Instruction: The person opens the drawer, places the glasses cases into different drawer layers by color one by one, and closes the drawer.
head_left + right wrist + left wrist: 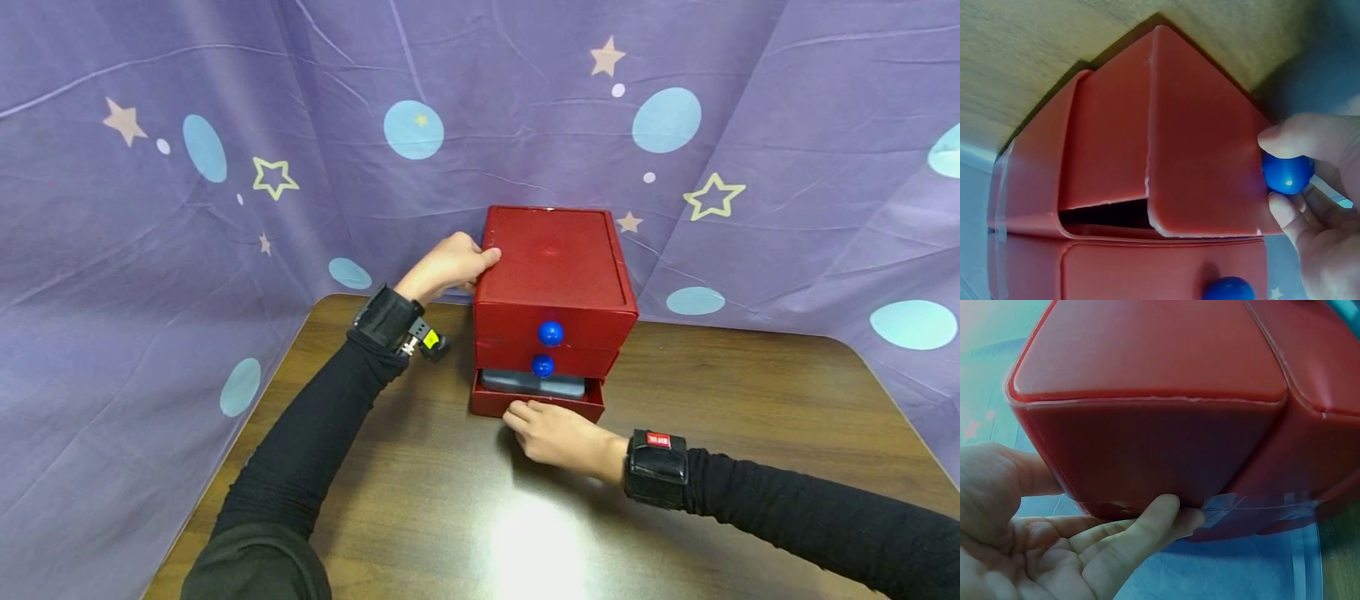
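Observation:
A red plastic drawer box [553, 262] stands at the far side of the table, its front towards me. My left hand [448, 268] holds the box by its left side near the back, thumb over the top edge. In the left wrist view its fingers [1119, 553] lie against the red wall. The bottom drawer [491, 405] is pulled out partway, and a flat grey object [528, 382] lies inside it. My right hand [561, 437] pinches that drawer's blue knob [1288, 174] between thumb and fingers.
Two upper drawers with blue knobs [551, 333] are closed. Clear tape [1254, 509] runs along the box. Behind the brown wooden table [750, 417] hangs a purple cloth [480, 75] with stars and dots.

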A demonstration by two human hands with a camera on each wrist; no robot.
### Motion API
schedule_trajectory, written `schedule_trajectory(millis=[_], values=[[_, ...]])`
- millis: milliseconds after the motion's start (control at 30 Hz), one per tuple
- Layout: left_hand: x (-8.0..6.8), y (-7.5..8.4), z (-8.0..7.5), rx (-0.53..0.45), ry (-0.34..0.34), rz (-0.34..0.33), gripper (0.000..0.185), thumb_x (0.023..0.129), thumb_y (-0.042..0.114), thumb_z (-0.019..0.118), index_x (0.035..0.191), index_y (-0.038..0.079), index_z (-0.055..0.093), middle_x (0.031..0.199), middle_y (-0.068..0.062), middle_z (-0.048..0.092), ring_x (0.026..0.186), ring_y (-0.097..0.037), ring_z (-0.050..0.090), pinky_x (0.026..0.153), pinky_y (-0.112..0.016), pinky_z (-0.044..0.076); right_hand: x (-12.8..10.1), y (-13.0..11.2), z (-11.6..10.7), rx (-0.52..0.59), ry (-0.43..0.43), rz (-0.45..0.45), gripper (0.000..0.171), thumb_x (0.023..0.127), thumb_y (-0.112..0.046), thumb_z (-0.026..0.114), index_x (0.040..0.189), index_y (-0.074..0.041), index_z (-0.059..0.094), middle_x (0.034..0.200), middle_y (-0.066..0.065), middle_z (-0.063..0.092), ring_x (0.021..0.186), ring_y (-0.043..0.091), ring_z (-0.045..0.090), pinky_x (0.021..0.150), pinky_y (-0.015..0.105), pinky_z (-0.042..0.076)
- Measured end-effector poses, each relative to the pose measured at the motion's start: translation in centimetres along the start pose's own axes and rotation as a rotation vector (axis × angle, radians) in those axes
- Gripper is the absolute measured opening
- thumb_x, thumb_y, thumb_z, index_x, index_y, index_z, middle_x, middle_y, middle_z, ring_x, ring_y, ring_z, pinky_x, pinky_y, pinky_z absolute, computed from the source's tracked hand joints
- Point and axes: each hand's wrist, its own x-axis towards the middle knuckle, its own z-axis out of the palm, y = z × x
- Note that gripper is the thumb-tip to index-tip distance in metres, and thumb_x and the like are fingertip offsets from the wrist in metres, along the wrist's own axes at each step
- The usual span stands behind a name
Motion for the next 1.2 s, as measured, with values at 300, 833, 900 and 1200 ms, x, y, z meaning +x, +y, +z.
schedule_trajectory(millis=[300,833,900,1200], values=[[-0.1,0.1,0.0,0.017,-0.001,-0.003,0.043,0.105,0.027,0.054,0.067,0.008,0.059,0.07,-0.001,0.055,0.068,-0.012,0.063,0.094,-0.044,0.059,0.2,0.6,1.1,0.009,0.039,0.054,0.005,0.089,-0.014,0.072,0.09,-0.012,0.077,0.096,0.003,0.056,0.091,0.018,0.052,0.076,0.026,0.051],[0.0,0.0,0.1,0.012,0.007,-0.008,0.045,0.105,0.027,0.055,0.063,0.011,0.052,0.066,0.0,0.052,0.064,-0.01,0.061,0.091,-0.043,0.06,0.1,1.5,2.6,-0.003,0.033,0.064,0.006,0.087,-0.016,0.077,0.093,-0.014,0.078,0.099,0.004,0.057,0.095,0.019,0.053,0.077,0.025,0.051],[0.1,0.0,0.1,0.016,0.01,-0.005,0.045,0.105,0.026,0.055,0.063,0.011,0.051,0.066,0.001,0.051,0.064,-0.01,0.061,0.089,-0.042,0.06,0.2,1.6,2.8,-0.006,0.031,0.067,0.006,0.088,-0.015,0.077,0.093,-0.013,0.077,0.098,0.004,0.057,0.095,0.019,0.053,0.076,0.025,0.051],[0.1,0.0,0.1,0.02,0.014,-0.004,0.046,0.105,0.026,0.055,0.061,0.012,0.049,0.064,0.002,0.05,0.063,-0.009,0.06,0.061,-0.021,0.053,0.2,1.7,2.9,-0.013,0.034,0.068,0.008,0.087,-0.013,0.076,0.095,-0.011,0.077,0.097,0.004,0.056,0.094,0.019,0.052,0.074,0.024,0.049]])
